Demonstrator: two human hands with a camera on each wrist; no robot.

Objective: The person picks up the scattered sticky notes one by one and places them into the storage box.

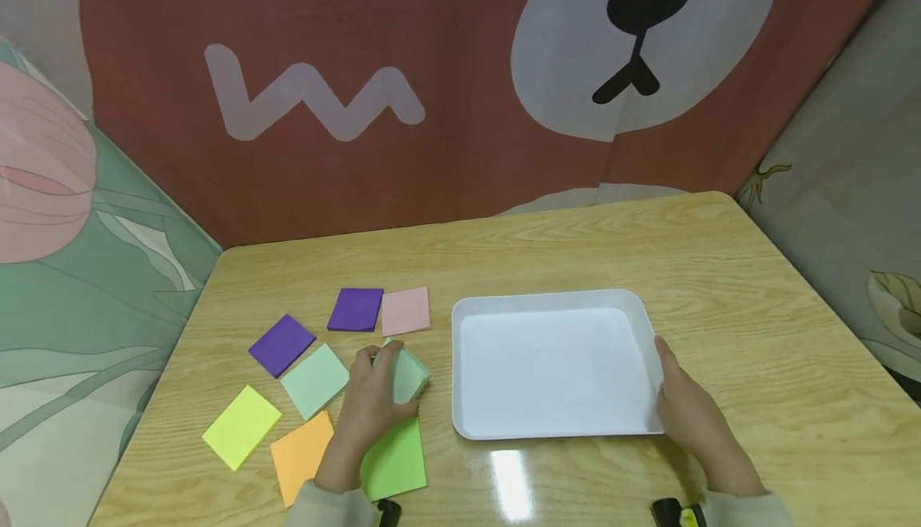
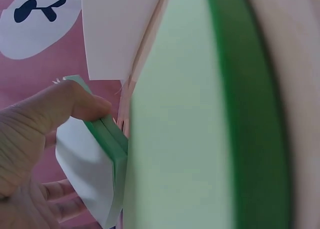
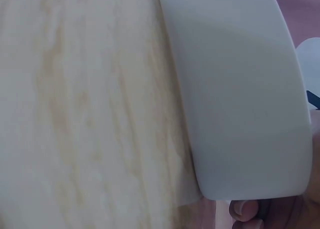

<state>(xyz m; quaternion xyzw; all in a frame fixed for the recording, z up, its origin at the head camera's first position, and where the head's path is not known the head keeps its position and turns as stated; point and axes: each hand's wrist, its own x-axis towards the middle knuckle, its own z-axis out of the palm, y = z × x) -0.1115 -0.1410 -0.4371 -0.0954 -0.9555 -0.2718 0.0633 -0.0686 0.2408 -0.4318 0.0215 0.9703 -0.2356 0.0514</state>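
Note:
My left hand [image 1: 368, 401] pinches a mint-green sticky-note pad [image 1: 411, 377] left of the white tray. In the left wrist view, the thumb lies on the upper edge of this pad [image 2: 85, 154], which is tilted and shows its pale face. Just below the hand, a lime-green pad [image 1: 397, 461] lies on the table; a green pad fills much of the left wrist view. My right hand [image 1: 689, 413] holds the right side of the white tray [image 1: 547, 431]. In the right wrist view, curled fingertips [image 3: 244, 209] show at the tray's edge, while the rest of that hand is mostly hidden.
Left on the wooden table [image 1: 777, 335] lie two purple pads [image 1: 356, 309], a pink pad [image 1: 406, 311], another mint pad [image 1: 315, 381], a yellow pad [image 1: 241, 428] and an orange pad [image 1: 301, 457]. A brown printed cloth [image 1: 432, 175] hangs behind the table.

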